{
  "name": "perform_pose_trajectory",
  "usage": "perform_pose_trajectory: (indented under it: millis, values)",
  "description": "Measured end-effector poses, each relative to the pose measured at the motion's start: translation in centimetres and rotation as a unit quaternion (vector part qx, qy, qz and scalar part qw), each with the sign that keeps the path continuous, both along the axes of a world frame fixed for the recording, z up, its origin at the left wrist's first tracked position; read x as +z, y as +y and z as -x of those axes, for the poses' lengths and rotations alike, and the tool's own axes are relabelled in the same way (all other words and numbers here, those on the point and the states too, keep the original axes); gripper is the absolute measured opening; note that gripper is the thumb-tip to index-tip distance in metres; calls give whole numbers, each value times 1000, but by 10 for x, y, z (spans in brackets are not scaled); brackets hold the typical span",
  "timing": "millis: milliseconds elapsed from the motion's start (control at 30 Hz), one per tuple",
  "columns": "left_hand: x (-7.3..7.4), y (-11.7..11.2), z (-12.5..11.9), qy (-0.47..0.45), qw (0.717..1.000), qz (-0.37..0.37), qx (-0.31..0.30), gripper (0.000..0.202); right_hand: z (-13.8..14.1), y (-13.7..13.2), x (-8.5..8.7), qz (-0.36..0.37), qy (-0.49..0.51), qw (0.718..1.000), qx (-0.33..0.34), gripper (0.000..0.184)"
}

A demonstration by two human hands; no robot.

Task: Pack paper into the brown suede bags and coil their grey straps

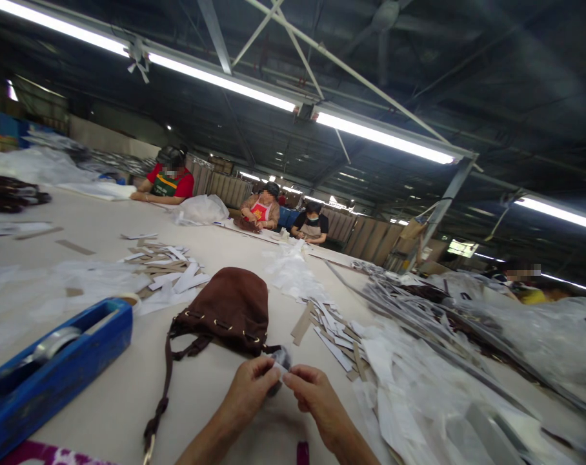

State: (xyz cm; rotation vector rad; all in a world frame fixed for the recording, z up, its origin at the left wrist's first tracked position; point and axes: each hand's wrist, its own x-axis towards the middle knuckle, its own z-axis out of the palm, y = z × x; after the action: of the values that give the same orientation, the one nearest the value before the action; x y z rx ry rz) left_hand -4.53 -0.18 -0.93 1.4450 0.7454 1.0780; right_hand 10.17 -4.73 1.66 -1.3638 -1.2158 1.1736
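Observation:
A brown drawstring bucket bag with metal eyelets lies on the table in front of me, its strap trailing to the left and toward me. Just below the bag's right corner, my left hand pinches a small piece of thin whitish wrapping. My right hand has thumb and finger closed on the same wrapping from the other side. Something dark shows in and under the wrapping, perhaps the strap's end; the fingers partly hide it.
A blue tape dispenser stands at the left. Paper and cardboard strips lie in piles beyond it and to the right. White wrapping sheets cover the right side. Several people sit at the table's far edge.

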Motion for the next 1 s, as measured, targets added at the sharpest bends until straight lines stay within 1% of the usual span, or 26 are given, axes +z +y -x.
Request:
perform_pose_trajectory:
  millis: [133,267,333,400,500,567,667,767,833,900,1000]
  values:
    - [-1,-1,2,51,997,-48,29,27,6,2,-9,7,2,1000,-27,37]
    - [-3,-2,5,107,989,-78,71,27,10,3,-12,2,10,999,-37,42]
    - [-3,-2,5,128,983,-93,96,29,11,3,-13,1,42,999,-34,41]
    - [-2,-3,5,148,977,-108,110,31,12,4,-15,4,97,995,-33,39]
    - [-1,-5,5,183,967,-126,124,32,17,6,-19,23,189,981,-45,40]
    - [1,-6,5,212,958,-146,129,30,20,6,-23,30,226,971,-67,42]
    - [3,-9,5,248,943,-180,130,28,23,8,-29,20,258,961,-99,42]
    - [6,-12,5,260,943,-174,113,26,22,9,-35,16,277,954,-109,42]
    - [8,-15,5,275,942,-166,98,25,20,10,-38,14,270,957,-103,41]
    - [11,-17,5,293,935,-176,94,26,17,10,-39,11,251,964,-90,41]
    - [13,-19,5,297,932,-186,95,29,14,9,-37,10,215,973,-83,42]
